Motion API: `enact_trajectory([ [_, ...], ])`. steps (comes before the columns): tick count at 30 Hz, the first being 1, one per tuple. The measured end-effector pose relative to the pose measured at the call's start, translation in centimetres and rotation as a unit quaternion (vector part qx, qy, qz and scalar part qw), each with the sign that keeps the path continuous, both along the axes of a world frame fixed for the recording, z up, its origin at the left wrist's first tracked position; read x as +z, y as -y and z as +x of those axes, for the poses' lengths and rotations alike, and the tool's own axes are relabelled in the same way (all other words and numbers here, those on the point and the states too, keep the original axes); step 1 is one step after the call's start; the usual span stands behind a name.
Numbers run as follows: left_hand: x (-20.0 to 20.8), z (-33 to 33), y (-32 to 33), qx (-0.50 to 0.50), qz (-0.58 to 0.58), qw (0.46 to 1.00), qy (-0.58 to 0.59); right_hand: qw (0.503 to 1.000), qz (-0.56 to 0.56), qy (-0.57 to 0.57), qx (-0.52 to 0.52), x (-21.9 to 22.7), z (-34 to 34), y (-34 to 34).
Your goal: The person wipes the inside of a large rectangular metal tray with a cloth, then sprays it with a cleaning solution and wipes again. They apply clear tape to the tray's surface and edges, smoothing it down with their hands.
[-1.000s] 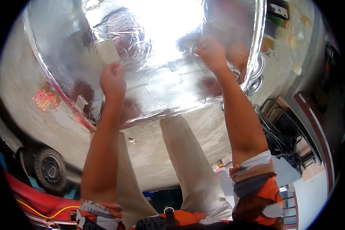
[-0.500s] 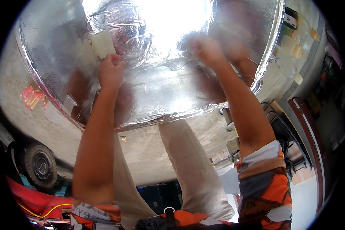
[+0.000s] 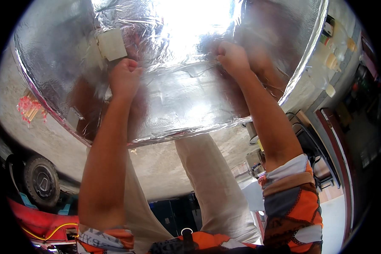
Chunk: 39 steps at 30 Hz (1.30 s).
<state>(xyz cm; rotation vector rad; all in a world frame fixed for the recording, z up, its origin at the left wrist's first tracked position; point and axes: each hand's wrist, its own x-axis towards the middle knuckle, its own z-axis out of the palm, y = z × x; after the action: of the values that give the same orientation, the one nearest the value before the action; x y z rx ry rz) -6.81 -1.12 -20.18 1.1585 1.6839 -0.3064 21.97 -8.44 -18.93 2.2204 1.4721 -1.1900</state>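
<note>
Foil (image 3: 186,97); near edge crosswise; long axis unclear; left hand (image 3: 125,78), right hand (image 3: 233,59): fingers together

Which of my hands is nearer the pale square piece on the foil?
Left. The left hand is just below the pale square piece in the picture; the right hand is farther off, to its right.

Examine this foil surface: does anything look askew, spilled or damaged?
The silver foil is creased toward the picture's top, unlike its smoother near strip. A pale, squarish piece sits tilted just beyond the left hand. No spill is visible.
</note>
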Motion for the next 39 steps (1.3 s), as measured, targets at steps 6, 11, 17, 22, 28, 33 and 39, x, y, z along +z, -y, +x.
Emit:
enact_trajectory([
  [6, 0.0, 0.0, -0.1, -0.048, 0.037, 0.998, 0.031, 0.999, -0.024, 0.026, 0.001, 0.3, -0.4, 0.0],
  [11, -0.2, 0.1, -0.1, -0.056, 0.022, 0.998, 0.033, 0.999, -0.013, 0.044, 0.019, -0.1, -0.6, 0.4],
  [17, -0.1, 0.5, -0.5, -0.054, -0.023, 0.998, 0.002, 0.998, -0.032, 0.051, -0.015, 0.1, -0.7, 0.2],
  [22, 0.8, 1.1, -1.0, -0.071, -0.026, 0.997, -0.008, 0.997, -0.034, 0.066, -0.02, -0.8, -0.5, 1.6],
  [28, 1.3, 1.6, -1.4, -0.102, -0.036, 0.994, -0.028, 0.995, -0.068, 0.062, -0.033, -0.5, -0.9, 1.2],
  [33, 1.2, 1.6, -1.3, -0.127, -0.017, 0.991, -0.048, 0.997, -0.03, 0.072, -0.003, -0.5, -1.0, 1.5],
  [39, 1.5, 1.4, -1.4, -0.109, -0.027, 0.992, -0.051, 0.988, -0.032, -0.126, -0.085, 0.7, -1.5, 0.2],
])
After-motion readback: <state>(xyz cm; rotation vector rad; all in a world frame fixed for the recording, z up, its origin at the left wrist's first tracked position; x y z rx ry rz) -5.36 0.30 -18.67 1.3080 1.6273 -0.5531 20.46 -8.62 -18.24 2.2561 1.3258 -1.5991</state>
